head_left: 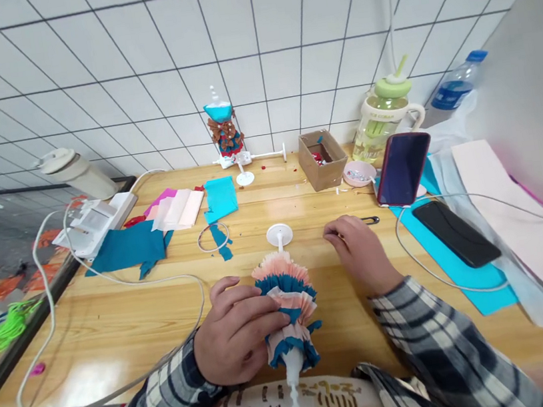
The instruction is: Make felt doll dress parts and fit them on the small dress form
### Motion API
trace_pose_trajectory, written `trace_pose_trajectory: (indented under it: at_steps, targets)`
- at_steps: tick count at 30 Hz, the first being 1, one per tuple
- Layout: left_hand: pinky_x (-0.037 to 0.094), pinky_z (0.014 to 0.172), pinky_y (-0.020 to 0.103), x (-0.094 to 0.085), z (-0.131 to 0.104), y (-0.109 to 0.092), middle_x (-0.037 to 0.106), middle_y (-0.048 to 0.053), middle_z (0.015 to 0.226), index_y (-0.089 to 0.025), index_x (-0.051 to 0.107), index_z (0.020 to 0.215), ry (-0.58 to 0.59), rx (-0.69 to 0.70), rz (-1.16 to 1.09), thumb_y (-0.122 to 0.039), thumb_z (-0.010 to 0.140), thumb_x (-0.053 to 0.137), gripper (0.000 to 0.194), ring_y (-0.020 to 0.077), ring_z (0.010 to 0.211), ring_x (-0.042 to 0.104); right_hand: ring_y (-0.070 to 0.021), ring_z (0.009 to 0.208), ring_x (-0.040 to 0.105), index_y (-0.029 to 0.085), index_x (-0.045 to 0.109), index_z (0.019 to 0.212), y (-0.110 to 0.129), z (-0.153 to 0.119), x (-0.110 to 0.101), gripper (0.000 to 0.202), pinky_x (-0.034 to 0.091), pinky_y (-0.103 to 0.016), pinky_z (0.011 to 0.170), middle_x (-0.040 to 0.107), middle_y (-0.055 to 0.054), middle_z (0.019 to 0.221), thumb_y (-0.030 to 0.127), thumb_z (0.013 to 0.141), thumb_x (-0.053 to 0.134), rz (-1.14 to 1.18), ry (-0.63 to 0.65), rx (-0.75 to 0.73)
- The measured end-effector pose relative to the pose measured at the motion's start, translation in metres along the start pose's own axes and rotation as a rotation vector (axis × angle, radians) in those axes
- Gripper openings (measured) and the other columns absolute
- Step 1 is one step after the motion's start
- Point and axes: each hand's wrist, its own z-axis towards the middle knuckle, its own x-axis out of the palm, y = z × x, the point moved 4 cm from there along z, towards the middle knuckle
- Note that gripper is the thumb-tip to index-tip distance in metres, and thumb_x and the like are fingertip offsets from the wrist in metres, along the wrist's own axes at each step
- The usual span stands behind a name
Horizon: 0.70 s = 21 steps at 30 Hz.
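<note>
Head view, ruffled figure: bottom centre of the frame, a white-cored paper-ruffled figure (289, 309) lying lengthwise; its white round base (279, 234) points toward mid-frame; its knobbed white tip points to the bottom edge
Left hand: the left hand (239, 332) lies along the figure's left side, fingers bent over the pleats, holding it
Right hand: the right hand (362, 255), right of centre, is curled narrow, thumb close to the fingers, apart from the figure; whether it pinches anything small I cannot tell; a small black tool (372, 220) lies just beside it
Layers done: peach, teal and pale pink ruffles circle most of the core
Bare parts: the stem by the base and the end at the tip show plain white; the work looks well advanced, though how many layers are left cannot be told
Paper: at left on the bench (137, 323), a dark teal sheet (126, 248), pale pink sheets (184, 208) and a bright blue piece (220, 197); a metal ring (213, 237) lies over a teal scrap (226, 251)
Upper centre: a second figure (224, 133), with brown bows and blue top; right of it, a cardboard box (322, 173) and a pink dish (362, 184)
Right side: an upright phone (404, 168); a flat phone (457, 233) on a long blue sheet (488, 291)
</note>
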Motion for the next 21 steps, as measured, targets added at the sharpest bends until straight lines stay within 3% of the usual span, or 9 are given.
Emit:
trace_pose_trajectory:
  at_steps: [3, 7, 11, 21]
  targets:
    - [0.030, 0.100, 0.045, 0.001, 0.000, -0.002, 0.071, 0.002, 0.091, -0.024, 0.066, 0.102, 0.002, 0.004, 0.023, -0.013, 0.072, 0.056, 0.033, 0.0214, 0.095, 0.052, -0.0168, 0.081, 0.054, 0.019, 0.061, 0.087, 0.047, -0.017, -0.043, 0.007, 0.042, -0.032, 0.077, 0.063, -0.003, 0.083, 0.015, 0.087, 0.056, 0.164, -0.172, -0.190]
    - [0.030, 0.101, 0.044, 0.001, 0.002, -0.007, 0.072, 0.000, 0.090, -0.024, 0.066, 0.102, 0.003, 0.027, 0.014, -0.016, 0.073, 0.056, 0.031, 0.0202, 0.095, 0.052, -0.0162, 0.079, 0.051, 0.020, 0.064, 0.098, 0.088, -0.036, -0.064, 0.020, 0.043, -0.033, 0.074, 0.066, -0.003, 0.086, 0.008, 0.084, 0.055, 0.181, -0.162, -0.411]
    - [0.028, 0.103, 0.043, 0.001, 0.007, -0.011, 0.073, -0.002, 0.089, -0.025, 0.067, 0.098, 0.009, 0.034, 0.014, -0.014, 0.074, 0.053, 0.030, 0.0184, 0.092, 0.053, -0.0157, 0.081, 0.050, 0.020, 0.065, 0.103, 0.094, -0.040, -0.055, 0.021, 0.043, -0.033, 0.075, 0.067, -0.002, 0.085, 0.012, 0.087, 0.053, 0.190, -0.068, -0.535]
    - [0.026, 0.104, 0.042, 0.001, 0.009, -0.011, 0.073, -0.002, 0.089, -0.024, 0.067, 0.096, 0.012, 0.021, -0.017, -0.011, 0.070, 0.055, 0.032, 0.0179, 0.092, 0.053, -0.0154, 0.081, 0.050, 0.018, 0.065, 0.094, 0.096, -0.042, -0.055, 0.016, 0.042, -0.036, 0.082, 0.068, -0.001, 0.085, 0.013, 0.088, 0.051, 0.104, -0.017, -0.605]
